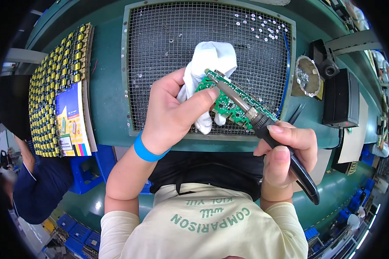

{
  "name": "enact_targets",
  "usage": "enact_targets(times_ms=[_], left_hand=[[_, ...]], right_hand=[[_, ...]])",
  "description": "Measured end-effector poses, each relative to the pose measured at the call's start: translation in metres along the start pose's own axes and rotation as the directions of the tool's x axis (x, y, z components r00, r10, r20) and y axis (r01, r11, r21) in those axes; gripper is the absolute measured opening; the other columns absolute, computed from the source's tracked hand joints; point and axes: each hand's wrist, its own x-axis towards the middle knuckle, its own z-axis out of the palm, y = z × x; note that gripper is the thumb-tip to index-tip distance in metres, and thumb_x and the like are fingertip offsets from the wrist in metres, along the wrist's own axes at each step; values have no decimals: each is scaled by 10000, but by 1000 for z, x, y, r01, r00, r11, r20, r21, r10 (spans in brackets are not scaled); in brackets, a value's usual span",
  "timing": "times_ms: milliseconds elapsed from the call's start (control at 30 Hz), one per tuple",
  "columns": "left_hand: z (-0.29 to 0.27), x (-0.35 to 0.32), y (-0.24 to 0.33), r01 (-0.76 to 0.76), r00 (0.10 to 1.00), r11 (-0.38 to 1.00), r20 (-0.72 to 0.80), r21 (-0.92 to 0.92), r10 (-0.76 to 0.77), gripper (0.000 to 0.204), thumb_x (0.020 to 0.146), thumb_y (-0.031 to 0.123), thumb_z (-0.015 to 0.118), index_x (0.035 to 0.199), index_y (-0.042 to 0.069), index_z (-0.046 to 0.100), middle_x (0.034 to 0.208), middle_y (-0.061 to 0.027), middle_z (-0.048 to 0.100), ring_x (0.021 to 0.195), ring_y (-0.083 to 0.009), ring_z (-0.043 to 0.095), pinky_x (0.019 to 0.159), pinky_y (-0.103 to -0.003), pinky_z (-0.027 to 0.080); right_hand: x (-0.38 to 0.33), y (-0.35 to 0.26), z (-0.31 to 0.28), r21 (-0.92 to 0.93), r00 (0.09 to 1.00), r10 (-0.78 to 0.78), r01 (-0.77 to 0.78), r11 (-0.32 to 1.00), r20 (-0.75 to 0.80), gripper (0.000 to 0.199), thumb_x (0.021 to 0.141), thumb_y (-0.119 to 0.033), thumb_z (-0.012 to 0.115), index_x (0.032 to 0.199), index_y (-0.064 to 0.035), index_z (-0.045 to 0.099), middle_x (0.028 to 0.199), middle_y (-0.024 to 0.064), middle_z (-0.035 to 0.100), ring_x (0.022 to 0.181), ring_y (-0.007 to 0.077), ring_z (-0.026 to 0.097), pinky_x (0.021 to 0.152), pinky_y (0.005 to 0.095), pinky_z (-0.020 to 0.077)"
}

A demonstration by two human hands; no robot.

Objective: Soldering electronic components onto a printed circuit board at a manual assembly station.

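My left hand (173,103) is closed on a green circuit board (229,103), its thumb pressed over the near face and the other fingers hidden behind. A white glove (212,54) lies bunched behind and under the board. My right hand (289,151) grips a soldering iron (263,125) by its black handle, slanting up and left across the board. The iron's metal tip is at the board's upper left end; whether it touches cannot be made out. Dark tweezers (297,114) point up beside the right hand's fingers; I cannot tell if they are held.
Beneath the work lies a framed wire mesh (160,52) with several small white rings at its far right. A tray of yellow-black parts (56,86) stands left. At right are a metal dish (306,77), a black box (341,98) and an iron holder (326,64). Another person sits left.
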Motion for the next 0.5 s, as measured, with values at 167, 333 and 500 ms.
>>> enact_targets(times_ms=[167, 333, 500], left_hand=[[-2, 1, -3, -14, 1000, 1000, 16, 1, 14, 252, 860, 90, 636, 1086, -23, 631, 888, -5, 661, 759, -37, 589, 642, -204, 480], [-2, 2, -1, -5, 1000, 1000, 16, 25, 5, 255, 859, 90, 636, 1088, -22, 630, 892, -6, 660, 764, -39, 592, 650, -205, 482], [0, 1, -1, -16, 1000, 1000, -23, 14, 17, 257, 858, 91, 638, 1088, -22, 629, 891, -7, 658, 762, -40, 592, 653, -207, 485]], right_hand=[[6, 8, -6, 22, 980, -174, 173, 985, 93, 212, 817, -129, 707, 950, 11, 619, 576, 55, 586, 431, 129, 486, 419, 255, 378], [6, 9, -5, 26, 975, -209, 208, 978, 73, 214, 815, -128, 708, 962, 4, 624, 560, 46, 564, 432, 135, 475, 418, 257, 372], [4, 0, -6, -57, 992, -106, 110, 992, 63, 304, 891, -294, 632, 931, 1, 569, 552, 30, 532, 442, 115, 473, 470, 246, 367]])
